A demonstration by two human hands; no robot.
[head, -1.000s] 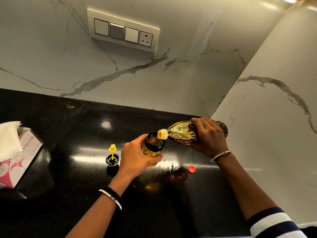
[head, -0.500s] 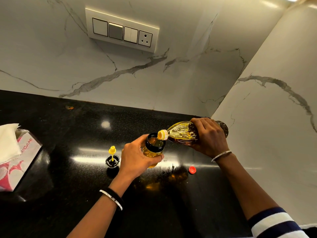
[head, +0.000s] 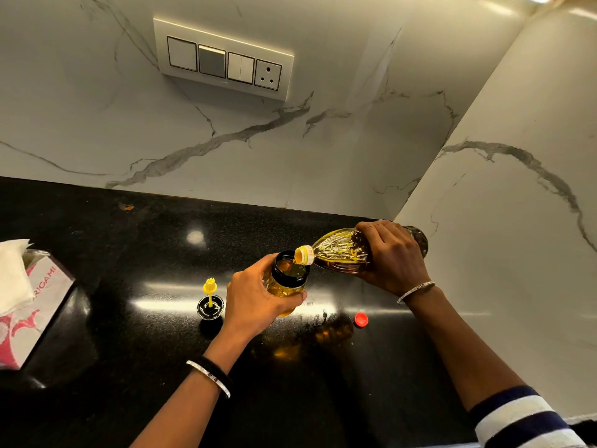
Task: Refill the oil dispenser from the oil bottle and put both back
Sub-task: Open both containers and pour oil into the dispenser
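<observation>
While the bottle [head: 342, 253] is tilted, the dispenser [head: 288, 278] holds yellow oil [head: 281, 290].

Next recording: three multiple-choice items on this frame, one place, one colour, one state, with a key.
1. Where does the red cap lie? A) on the counter, right of the oil dispenser B) on the floor C) in a sink
2. What colour is the spout of the removed dispenser lid? A) blue B) yellow C) white
3. How is the oil bottle held? A) upright B) flat on the counter C) tipped by the right hand over the dispenser gripped by the left hand
Key: 1 A, it sits on the black surface by the dispenser; 2 B, yellow above the black lid; 3 C, its neck meets the open rim.
</observation>
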